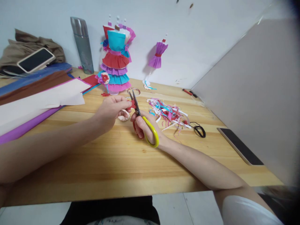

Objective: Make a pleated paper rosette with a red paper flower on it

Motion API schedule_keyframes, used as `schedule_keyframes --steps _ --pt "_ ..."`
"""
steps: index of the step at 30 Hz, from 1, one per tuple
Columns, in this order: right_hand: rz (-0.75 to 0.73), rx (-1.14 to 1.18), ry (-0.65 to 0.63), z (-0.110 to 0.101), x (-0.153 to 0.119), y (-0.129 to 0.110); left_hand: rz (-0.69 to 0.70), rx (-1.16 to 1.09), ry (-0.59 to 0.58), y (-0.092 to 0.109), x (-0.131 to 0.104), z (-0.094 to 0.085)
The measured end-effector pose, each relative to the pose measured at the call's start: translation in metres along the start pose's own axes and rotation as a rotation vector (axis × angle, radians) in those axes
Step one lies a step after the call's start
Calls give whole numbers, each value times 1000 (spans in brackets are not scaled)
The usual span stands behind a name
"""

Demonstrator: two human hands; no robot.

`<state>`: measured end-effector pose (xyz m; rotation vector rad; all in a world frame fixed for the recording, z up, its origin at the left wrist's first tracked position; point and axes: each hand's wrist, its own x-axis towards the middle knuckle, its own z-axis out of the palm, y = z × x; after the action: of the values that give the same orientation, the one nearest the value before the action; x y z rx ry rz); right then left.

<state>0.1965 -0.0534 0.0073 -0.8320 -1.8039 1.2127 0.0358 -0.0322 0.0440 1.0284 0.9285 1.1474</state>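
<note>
Here, the left hand pinched red paper at the parted, far-pointing blades of scissors clasped in the right hand.

Glossy yellow plastic scissor handles (seemingly smooth), metal blades, pale wooden tabletop.

Yellow-handled scissors; red paper piece; turquoise, red, purple, pink-tiered dress.
</note>
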Motion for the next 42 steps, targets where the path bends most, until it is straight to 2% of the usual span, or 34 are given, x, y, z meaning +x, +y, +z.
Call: schedule_keyframes --steps 13,25,31,34,38,42 --pt "37 19 -26 -3 -2 -2 40 84 -79 7 7 -10" --pt "37 0 -108 -10 -4 -5 -78 217 -187 22 14 -20" --pt "56 -12 -127 -11 -5 -8 -124 231 -235 23 18 -27" --pt "69 -4 -118 -12 -5 -7 -115 236 -231 22 20 -29" --pt "58 40 -92 -15 -3 -4 -102 247 -163 21 20 -27" --pt "30 -26 -92 -21 -1 -6 -72 257 -151 21 18 -24"
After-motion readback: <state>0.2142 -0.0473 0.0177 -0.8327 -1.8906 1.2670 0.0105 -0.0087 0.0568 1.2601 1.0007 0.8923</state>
